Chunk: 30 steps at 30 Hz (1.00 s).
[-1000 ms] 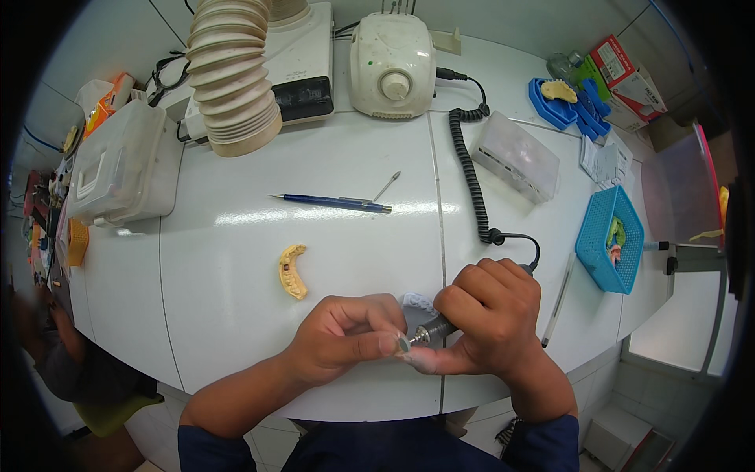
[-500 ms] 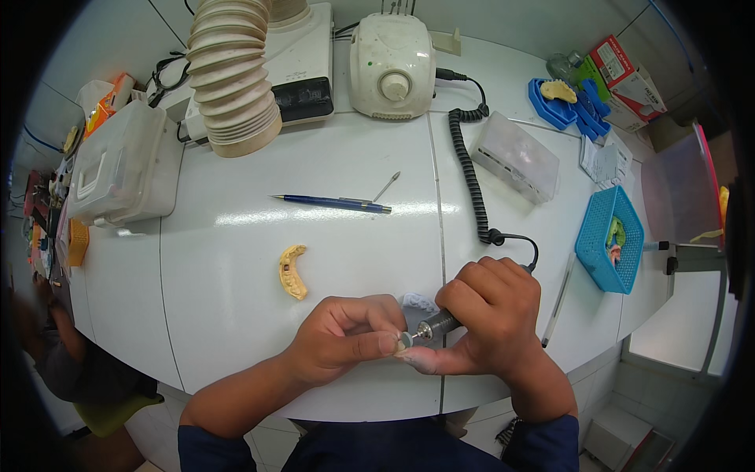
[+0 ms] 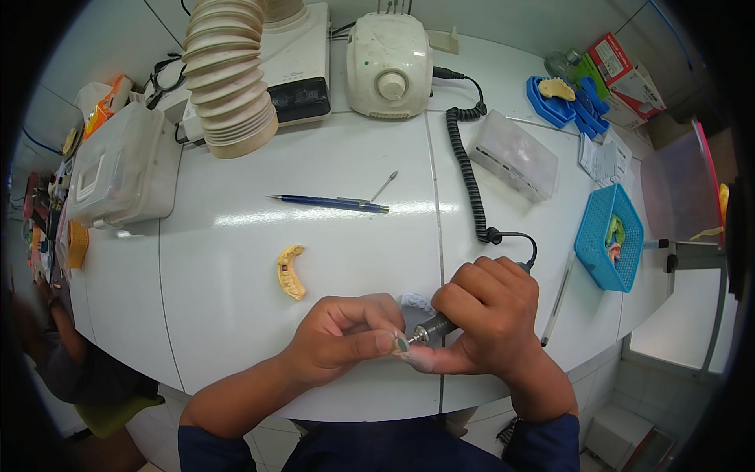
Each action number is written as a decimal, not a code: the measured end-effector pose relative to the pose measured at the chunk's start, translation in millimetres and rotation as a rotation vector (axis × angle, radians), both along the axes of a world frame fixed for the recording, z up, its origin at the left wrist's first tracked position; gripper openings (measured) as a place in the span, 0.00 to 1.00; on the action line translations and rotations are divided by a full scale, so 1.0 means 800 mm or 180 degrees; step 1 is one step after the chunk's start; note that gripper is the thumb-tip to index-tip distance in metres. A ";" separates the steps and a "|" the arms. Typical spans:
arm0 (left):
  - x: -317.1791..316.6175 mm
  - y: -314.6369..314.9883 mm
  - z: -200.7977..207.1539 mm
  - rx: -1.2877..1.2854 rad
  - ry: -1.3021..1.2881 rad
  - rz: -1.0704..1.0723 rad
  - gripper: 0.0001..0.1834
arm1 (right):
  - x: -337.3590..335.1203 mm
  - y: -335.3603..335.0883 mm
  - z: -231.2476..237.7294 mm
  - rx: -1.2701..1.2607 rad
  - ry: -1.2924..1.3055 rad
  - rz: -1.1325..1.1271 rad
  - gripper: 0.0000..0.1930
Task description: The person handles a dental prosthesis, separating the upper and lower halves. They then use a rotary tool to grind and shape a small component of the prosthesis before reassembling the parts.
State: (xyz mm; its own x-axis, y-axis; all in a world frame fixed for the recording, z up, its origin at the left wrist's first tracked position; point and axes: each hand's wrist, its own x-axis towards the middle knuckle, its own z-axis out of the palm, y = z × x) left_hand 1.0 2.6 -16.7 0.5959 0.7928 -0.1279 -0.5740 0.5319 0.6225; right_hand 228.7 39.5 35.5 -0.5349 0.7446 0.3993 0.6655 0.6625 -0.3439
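Note:
My right hand [image 3: 491, 315] grips a dark rotary handpiece [image 3: 436, 326], whose metal nose carries a small greenish-grey disc [image 3: 402, 344]. With thumb and fingers closed in a pinch, my left hand [image 3: 354, 334] meets the disc; whatever tiny piece it holds is hidden. The thumb of my right hand reaches across to the left fingertips, with pale dust on its tip. Behind my hands a whitish dental cast [image 3: 415, 302] is partly covered. A yellow dental model [image 3: 290, 272], curved like an arch, lies to the left on the white table [image 3: 228, 330].
A coiled black cord [image 3: 469, 173] links the handpiece to a cream control unit [image 3: 389, 67]. A ribbed hose [image 3: 228, 79] hangs at the back left. Farther off lie a blue mechanical pencil [image 3: 329, 204], a small bur [image 3: 384, 186], a clear box [image 3: 515, 156] and a blue basket [image 3: 610, 240].
The disc and handpiece tip have shifted very slightly left and down, and the disc's face shows at a different angle. Both hands keep nearly the same place and grip.

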 end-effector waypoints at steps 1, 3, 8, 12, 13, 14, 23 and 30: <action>0.000 0.000 0.001 0.0006 0.0001 0.0015 0.05 | 0.000 0.000 0.000 -0.0002 -0.0009 -0.0009 0.28; -0.001 0.001 0.001 0.0101 0.0044 0.0042 0.05 | 0.000 0.002 0.000 -0.0002 0.0101 -0.0024 0.29; -0.004 0.005 0.003 0.0286 0.0072 0.0063 0.05 | 0.003 0.003 0.001 0.0075 0.0078 0.0023 0.29; -0.005 0.007 0.004 0.0296 0.0101 0.0047 0.06 | 0.003 0.002 -0.001 0.0105 0.0087 0.0034 0.28; -0.005 0.007 0.004 0.0287 0.0093 0.0045 0.06 | 0.002 0.002 -0.002 0.0105 0.0087 0.0037 0.28; -0.005 0.006 0.004 0.0276 0.0078 0.0036 0.06 | 0.002 0.002 -0.001 0.0105 0.0093 0.0043 0.28; -0.003 0.004 0.006 0.0059 0.0034 0.0014 0.06 | 0.002 0.001 -0.002 0.0059 0.0069 0.0095 0.27; -0.003 0.004 0.006 0.0072 0.0054 -0.0014 0.06 | 0.003 0.000 -0.001 0.0049 0.0040 0.0122 0.26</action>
State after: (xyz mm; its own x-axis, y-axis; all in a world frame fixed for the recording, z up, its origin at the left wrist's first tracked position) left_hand -1.4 5.8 -12.2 0.5973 0.7929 -0.1202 -0.5609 0.5202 0.6441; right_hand 230.8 39.6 34.5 -0.5577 0.7175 0.4173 0.6353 0.6926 -0.3417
